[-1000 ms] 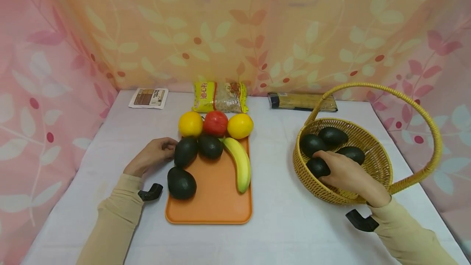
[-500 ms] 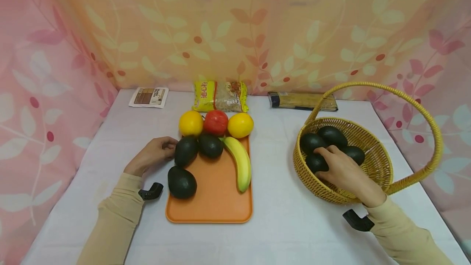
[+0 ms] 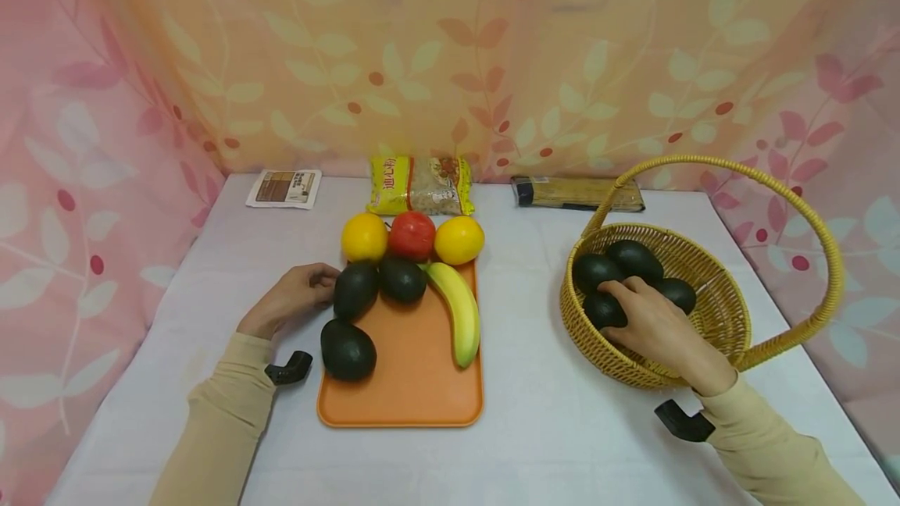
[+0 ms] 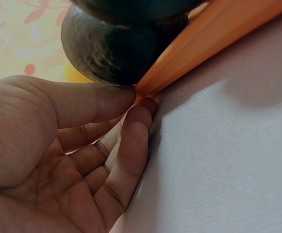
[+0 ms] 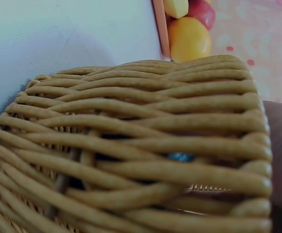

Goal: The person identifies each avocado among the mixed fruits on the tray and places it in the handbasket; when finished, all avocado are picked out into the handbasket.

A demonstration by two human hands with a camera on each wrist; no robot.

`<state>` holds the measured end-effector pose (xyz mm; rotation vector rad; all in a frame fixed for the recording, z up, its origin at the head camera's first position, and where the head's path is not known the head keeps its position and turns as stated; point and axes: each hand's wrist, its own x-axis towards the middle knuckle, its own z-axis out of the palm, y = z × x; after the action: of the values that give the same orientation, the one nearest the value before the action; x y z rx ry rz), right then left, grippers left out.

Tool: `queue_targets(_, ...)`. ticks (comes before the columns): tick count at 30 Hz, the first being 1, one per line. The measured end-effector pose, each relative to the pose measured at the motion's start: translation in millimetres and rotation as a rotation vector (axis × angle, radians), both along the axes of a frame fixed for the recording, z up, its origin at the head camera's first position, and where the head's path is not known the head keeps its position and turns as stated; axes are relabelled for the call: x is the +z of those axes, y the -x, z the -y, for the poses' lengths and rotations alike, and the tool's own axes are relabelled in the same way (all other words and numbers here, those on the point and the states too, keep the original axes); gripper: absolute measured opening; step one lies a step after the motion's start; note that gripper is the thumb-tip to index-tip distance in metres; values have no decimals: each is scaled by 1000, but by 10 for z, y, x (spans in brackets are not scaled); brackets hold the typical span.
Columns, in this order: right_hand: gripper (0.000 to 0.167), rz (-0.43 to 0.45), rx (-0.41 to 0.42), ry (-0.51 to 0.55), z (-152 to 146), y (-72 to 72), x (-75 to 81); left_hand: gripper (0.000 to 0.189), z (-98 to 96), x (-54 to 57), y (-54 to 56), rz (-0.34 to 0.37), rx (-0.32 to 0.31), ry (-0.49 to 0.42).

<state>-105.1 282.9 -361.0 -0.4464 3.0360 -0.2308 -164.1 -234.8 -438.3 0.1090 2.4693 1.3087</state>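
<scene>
At the left edge of an orange tray (image 3: pixel 422 393), my left hand (image 3: pixel 291 299) pinches the rim between thumb and fingers, as the left wrist view shows beside the tray wall (image 4: pixel 199 48). A dark avocado (image 3: pixel 355 290) lies right by those fingers. Two more, a back avocado (image 3: pixel 402 279) and a front avocado (image 3: pixel 348 350), share the tray with a banana (image 3: pixel 460 322). My right hand (image 3: pixel 657 330) reaches into a wicker basket (image 3: pixel 580 342) and grips an avocado (image 3: pixel 602 309) there; several avocados lie in it. Basket weave (image 5: pixel 131 131) hides most of that hand in the right wrist view.
A yellow fruit (image 3: pixel 364 236), a red apple (image 3: pixel 411 236) and a lemon (image 3: pixel 459 240) line the tray's far end. Behind are a yellow food bag (image 3: pixel 422 186), a flat packet (image 3: pixel 284 187) and a long package (image 3: pixel 576 194). The basket's tall handle (image 3: pixel 833 272) arches over its right side.
My right hand has shifted slightly left and away from me in the basket, fingers higher on the avocado, then stayed there. The left hand and tray have kept still.
</scene>
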Motion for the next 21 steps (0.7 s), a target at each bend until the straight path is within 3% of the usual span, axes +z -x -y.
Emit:
queue_targets(12, 60, -35, -19, 20, 23, -37, 108, 38, -1, -15, 12, 9, -4, 4)
queue_targets(16, 49, -158, -34, 94, 100, -70, 176, 38, -3, -15, 11, 9, -6, 10)
queue_targets(21, 32, -394, 29, 223, 363, -124, 293, 37, -6, -1, 11, 11, -2, 18)
